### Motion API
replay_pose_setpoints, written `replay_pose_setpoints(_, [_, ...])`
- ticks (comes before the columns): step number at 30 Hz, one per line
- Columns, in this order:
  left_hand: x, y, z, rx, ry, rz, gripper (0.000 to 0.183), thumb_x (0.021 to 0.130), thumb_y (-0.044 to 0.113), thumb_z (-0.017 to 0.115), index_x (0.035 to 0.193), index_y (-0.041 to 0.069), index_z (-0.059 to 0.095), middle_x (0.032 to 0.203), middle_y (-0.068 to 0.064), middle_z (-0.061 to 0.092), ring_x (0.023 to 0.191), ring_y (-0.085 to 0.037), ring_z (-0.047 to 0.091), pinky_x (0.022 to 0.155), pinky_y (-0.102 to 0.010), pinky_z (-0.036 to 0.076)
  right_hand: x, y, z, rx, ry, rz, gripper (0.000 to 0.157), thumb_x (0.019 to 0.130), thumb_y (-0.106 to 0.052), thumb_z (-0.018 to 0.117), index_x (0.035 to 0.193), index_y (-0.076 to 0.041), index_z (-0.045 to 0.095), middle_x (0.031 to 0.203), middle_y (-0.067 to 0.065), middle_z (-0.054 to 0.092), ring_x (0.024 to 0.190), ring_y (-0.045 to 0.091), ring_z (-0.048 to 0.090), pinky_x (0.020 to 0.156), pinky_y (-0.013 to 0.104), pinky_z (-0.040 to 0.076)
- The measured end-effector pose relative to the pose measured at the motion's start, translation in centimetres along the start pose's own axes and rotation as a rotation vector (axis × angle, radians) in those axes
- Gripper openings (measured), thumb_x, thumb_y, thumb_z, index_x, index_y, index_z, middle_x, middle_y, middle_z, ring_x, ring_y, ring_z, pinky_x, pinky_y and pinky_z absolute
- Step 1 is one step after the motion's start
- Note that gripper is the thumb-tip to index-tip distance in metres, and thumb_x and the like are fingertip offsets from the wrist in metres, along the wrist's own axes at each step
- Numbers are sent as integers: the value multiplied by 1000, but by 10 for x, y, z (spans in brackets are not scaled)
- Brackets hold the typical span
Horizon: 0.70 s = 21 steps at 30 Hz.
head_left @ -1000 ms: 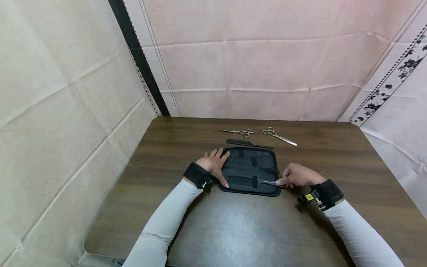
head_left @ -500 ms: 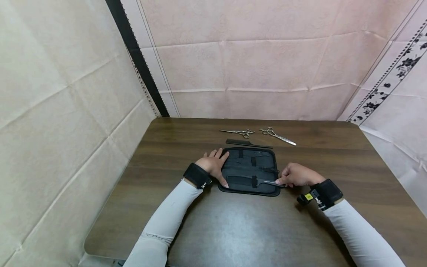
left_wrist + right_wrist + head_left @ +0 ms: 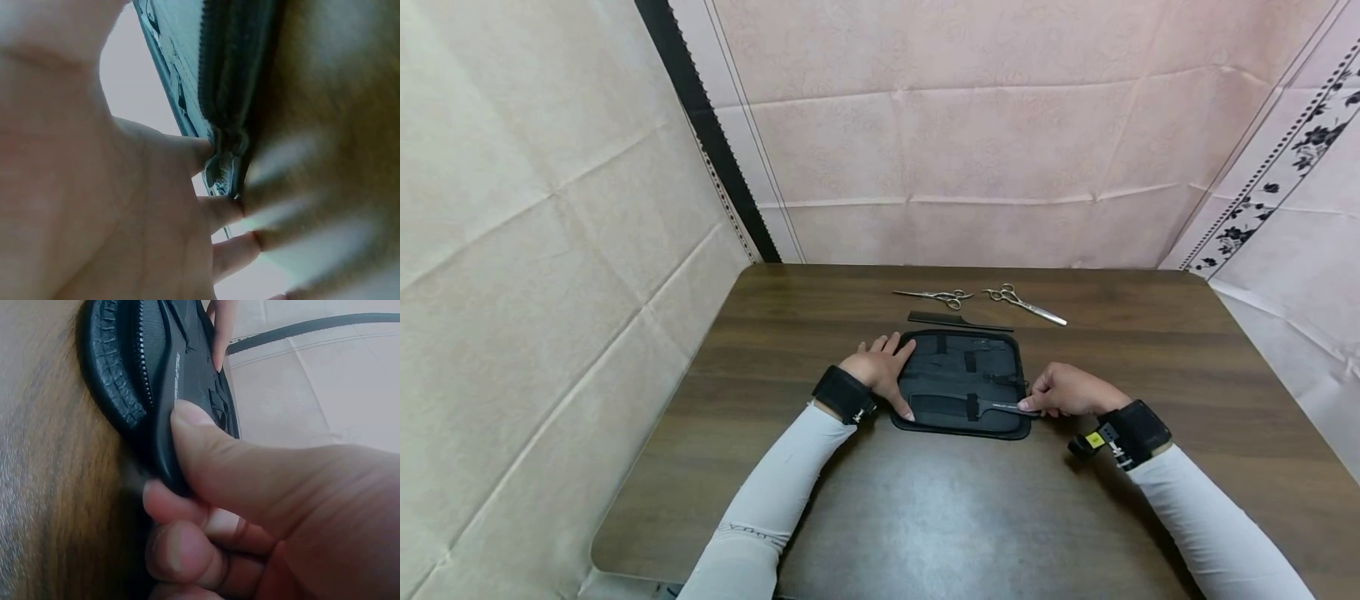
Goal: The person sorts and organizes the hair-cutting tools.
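A black zip case [image 3: 955, 431] lies spread on the wooden table. Inside it, along the near edge, a black comb [image 3: 942, 405] runs under an elastic strap [image 3: 972, 407]. My right hand [image 3: 1070, 390] pinches the comb's handle end between thumb and fingers at the case's right edge; the right wrist view shows this handle [image 3: 164, 434] with small white lettering. With fingers spread, my left hand [image 3: 880, 371] rests on the case's left edge. The left wrist view shows its fingers beside the case's zipper [image 3: 209, 75].
Behind the case lies a second black comb [image 3: 955, 321]. Farther back are scissors [image 3: 936, 296] and thinning shears [image 3: 1026, 306], both silver. The case also has other straps [image 3: 971, 362]. Pale patterned cloth [image 3: 1000, 150] hangs behind the table [image 3: 820, 300].
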<state>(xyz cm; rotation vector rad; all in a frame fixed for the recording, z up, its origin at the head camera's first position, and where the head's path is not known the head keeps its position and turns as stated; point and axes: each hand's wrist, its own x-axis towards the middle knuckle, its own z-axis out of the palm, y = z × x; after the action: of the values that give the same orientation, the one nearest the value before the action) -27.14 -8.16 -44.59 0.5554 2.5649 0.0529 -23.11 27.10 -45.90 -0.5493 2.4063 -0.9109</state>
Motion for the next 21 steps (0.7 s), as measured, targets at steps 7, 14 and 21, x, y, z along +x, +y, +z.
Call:
replay_pose_setpoints(7, [1, 0, 1, 2, 2, -5, 135, 72, 66, 87, 169, 25, 3, 177, -11, -2, 163, -34, 3, 129, -61, 12, 0, -1, 0, 0, 7, -14, 42, 98, -26, 72, 66, 1, 68, 56, -3, 49, 51, 9, 47, 53, 22, 35])
replay_pose_setpoints(14, [0, 0, 0, 2, -1, -9, 135, 72, 66, 87, 169, 25, 3, 177, -11, -2, 163, -34, 3, 129, -61, 11, 3, 2, 0, -9, -1, -11, 42, 99, -28, 72, 67, -1, 68, 57, -6, 48, 52, 10, 46, 54, 22, 34])
replay_pose_setpoints(21, [-1, 1, -1, -4, -10, -9, 136, 72, 65, 87, 169, 24, 2, 177, -11, -4, 163, -34, 2, 129, -61, 11, 3, 2, 0, -5, -10, -20, 43, 99, -28, 71, 67, 1, 67, 57, -6, 48, 52, 10, 46, 54, 22, 34])
